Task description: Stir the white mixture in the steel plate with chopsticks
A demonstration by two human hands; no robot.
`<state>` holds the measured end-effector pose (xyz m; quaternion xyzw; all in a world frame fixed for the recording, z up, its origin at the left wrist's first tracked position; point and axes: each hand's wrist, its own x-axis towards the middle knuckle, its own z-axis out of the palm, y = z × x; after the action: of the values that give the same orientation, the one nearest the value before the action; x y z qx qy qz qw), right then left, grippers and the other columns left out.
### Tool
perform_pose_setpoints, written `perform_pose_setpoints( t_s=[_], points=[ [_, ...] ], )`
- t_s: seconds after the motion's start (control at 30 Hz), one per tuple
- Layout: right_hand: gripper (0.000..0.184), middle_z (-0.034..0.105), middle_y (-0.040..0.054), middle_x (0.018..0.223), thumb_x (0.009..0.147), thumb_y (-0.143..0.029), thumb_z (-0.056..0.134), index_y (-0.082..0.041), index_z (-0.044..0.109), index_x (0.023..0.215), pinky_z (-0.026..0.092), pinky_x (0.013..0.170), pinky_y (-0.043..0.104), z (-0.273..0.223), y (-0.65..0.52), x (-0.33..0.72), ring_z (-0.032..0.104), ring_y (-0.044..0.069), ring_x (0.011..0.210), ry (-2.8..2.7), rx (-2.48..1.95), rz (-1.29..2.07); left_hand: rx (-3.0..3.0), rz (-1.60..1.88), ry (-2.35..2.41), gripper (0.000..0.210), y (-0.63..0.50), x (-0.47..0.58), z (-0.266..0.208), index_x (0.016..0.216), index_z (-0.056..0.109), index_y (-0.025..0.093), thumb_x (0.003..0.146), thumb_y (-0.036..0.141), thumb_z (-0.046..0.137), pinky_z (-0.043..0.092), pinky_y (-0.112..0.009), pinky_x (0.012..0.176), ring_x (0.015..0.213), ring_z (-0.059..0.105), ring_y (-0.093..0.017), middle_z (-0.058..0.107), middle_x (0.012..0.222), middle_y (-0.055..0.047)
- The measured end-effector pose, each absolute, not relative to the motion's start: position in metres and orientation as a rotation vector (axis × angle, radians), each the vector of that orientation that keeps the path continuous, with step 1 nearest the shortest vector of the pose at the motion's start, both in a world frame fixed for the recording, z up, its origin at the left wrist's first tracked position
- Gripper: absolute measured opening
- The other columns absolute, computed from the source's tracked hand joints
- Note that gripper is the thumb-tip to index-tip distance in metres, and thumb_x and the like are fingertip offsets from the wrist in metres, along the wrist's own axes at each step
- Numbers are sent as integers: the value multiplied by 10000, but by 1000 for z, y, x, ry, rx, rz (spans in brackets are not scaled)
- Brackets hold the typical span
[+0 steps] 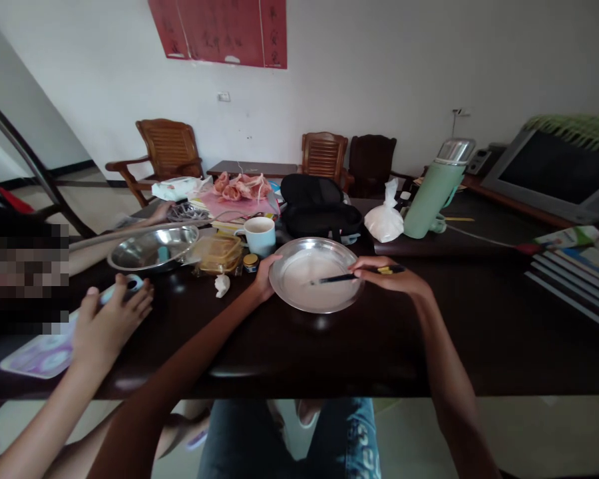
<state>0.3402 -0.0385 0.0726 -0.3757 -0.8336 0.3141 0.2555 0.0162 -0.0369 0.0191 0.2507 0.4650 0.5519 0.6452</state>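
A shallow metal bowl [317,309] stands on the dark table in front of me, with a pale, milky mixture [299,283] inside. My left hand [266,278] grips the bowl's left rim, fingers partly hidden behind it. Over the right rim, my right hand [392,276] is closed around dark chopsticks [337,277] with yellowish ends. Their tips dip into the mixture near the bowl's middle. Just beyond my left hand stand a light blue mug [260,236] and a small jar [250,262]. A crumpled white tissue [222,286] lies left of that hand.
Another person's hand [112,319] rests on a phone-like object at left, near a second metal bowl [154,249]. Behind my bowl are a black case [319,216], a tied bag of white powder [385,221] and a green thermos [432,199]. Books [579,273] lie right.
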Motion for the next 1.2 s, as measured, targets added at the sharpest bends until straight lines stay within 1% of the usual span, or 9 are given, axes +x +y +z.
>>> perform_pose_setpoints(
  t_s=[0.1, 0.27, 0.4, 0.53, 0.7, 0.83, 1.0, 1.13, 1.2],
  points=[
    [432, 827, 66, 941, 986, -609, 611, -231, 772, 855, 602, 943, 425, 74, -40, 343, 754, 279, 948, -2245, -1050, 802, 562, 1277, 1063, 90, -37, 17, 19, 784, 782, 231, 844, 270, 728, 550, -401, 945, 1052, 724, -367, 768, 711, -47],
    [387, 843, 65, 1037, 957, -594, 644, -243, 806, 982, 610, 962, 430, 70, -37, 339, 769, 297, 1029, -2272, -1016, 887, 553, 1281, 1044, 97, -38, 20, 21, 809, 799, 244, 818, 246, 703, 549, -411, 942, 1095, 718, -389, 772, 726, -57],
    [436, 831, 66, 959, 974, -629, 613, -239, 790, 892, 606, 959, 437, 69, -36, 340, 766, 293, 977, -2233, -1046, 805, 559, 1268, 1043, 133, -39, 19, 23, 784, 794, 249, 845, 246, 676, 552, -399, 936, 1104, 715, -383, 780, 734, -56],
    [441, 841, 71, 1027, 951, -647, 638, -246, 817, 987, 606, 980, 443, 68, -36, 339, 768, 309, 1045, -2265, -1014, 892, 579, 1256, 1059, 134, -40, 18, 23, 800, 800, 249, 843, 252, 673, 561, -404, 926, 1098, 720, -375, 780, 722, -49],
    [419, 832, 63, 974, 970, -619, 610, -249, 798, 909, 598, 978, 456, 66, -35, 339, 763, 305, 1006, -2220, -1055, 812, 579, 1244, 1061, 166, -40, 18, 22, 748, 783, 248, 860, 255, 661, 555, -394, 925, 1107, 719, -370, 774, 709, -52],
    [384, 842, 61, 1014, 946, -604, 646, -257, 807, 973, 601, 990, 447, 66, -34, 339, 761, 311, 1068, -2248, -1018, 872, 559, 1267, 1040, 149, -40, 20, 25, 797, 803, 233, 849, 228, 664, 546, -400, 971, 1145, 706, -374, 793, 759, -55],
    [433, 833, 59, 939, 976, -626, 611, -249, 795, 871, 608, 950, 433, 68, -35, 342, 762, 294, 970, -2221, -1066, 790, 570, 1251, 1037, 186, -42, 21, 27, 775, 794, 244, 878, 223, 640, 535, -395, 994, 1175, 697, -369, 798, 765, -43],
    [432, 841, 59, 970, 952, -647, 631, -257, 818, 956, 610, 947, 426, 68, -35, 339, 763, 306, 1026, -2249, -1022, 861, 576, 1248, 1046, 173, -40, 19, 23, 800, 796, 241, 886, 238, 646, 543, -400, 961, 1134, 713, -366, 787, 749, -46],
    [438, 837, 54, 972, 958, -655, 620, -262, 810, 925, 603, 959, 431, 67, -35, 338, 759, 304, 1024, -2216, -1044, 808, 575, 1247, 1042, 175, -39, 18, 21, 797, 791, 235, 895, 247, 646, 543, -396, 955, 1117, 717, -364, 782, 742, -50]
  ],
)
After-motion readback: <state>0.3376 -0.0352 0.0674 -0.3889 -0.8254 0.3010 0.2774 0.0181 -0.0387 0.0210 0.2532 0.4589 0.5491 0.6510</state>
